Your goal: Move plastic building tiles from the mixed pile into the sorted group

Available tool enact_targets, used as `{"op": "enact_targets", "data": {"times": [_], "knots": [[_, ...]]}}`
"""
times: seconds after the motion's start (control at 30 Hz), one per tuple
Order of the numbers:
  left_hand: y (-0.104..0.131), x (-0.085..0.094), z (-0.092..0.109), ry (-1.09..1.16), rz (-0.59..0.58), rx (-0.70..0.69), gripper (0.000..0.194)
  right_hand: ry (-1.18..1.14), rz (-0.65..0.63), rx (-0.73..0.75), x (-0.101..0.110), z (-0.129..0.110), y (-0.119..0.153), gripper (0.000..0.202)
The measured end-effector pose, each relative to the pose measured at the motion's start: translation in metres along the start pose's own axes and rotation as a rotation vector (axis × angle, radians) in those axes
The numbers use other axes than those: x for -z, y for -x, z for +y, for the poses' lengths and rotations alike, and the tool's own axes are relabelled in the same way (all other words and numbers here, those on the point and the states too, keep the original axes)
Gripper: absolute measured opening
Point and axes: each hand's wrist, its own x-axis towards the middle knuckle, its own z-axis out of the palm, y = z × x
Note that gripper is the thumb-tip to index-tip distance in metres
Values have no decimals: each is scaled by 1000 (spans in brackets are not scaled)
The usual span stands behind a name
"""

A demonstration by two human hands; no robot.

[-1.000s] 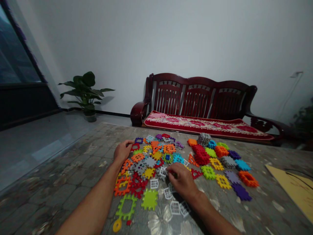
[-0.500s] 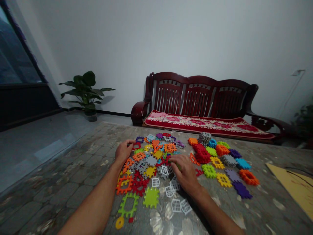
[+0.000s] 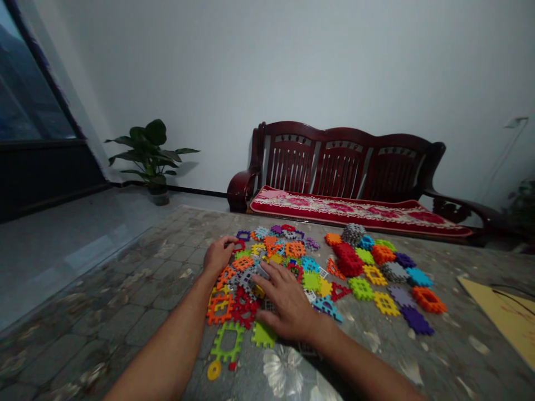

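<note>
Lower centre, the right hand [image 3: 288, 301] spreads over interlocking tiles [image 3: 248, 274], seemingly reaching; grasping calls for narrowing. Left hand [image 3: 219, 254]: grip unclear.

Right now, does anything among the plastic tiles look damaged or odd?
No damage is visible. The yellow ring looks slightly odd: it is round, lying beside the toothed green frame tile at the near left.
</note>
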Motion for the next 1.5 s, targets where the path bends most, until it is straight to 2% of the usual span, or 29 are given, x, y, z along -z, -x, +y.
{"op": "enact_targets", "data": {"times": [0.1,0.2,0.33,0.47,0.6,0.8,0.9,1.03,1.13,1.27,1.5], "knots": [[1,1,1,19,-1,-20,27,15,-100,25,-3,9,-17,76],[1,2,2,13,-4,-15,27,26,-148,51,-4,17,-26,69],[0,-1,0,-1,-10,1,27,82,-111,103,-6,20,-28,53],[-1,-2,0,-4,-4,13,27,145,-72,55,-10,19,-28,42],[0,-1,1,2,-11,30,27,56,24,-77,-13,25,-31,41],[-1,-1,1,-5,-7,11,27,-182,239,-416,-5,41,-36,31],[-1,-2,0,10,-7,23,27,-278,321,-529,1,53,-35,32],[-2,-4,-1,58,-16,49,27,-318,459,-573,2,64,-27,37],[-3,-5,-3,94,10,41,26,-201,509,-478,-1,63,-18,36],[-4,-8,-6,115,22,2,26,-42,418,-338,-4,53,-12,33],[-3,-10,-5,158,6,-78,27,91,215,-315,-1,43,-11,49]]}}
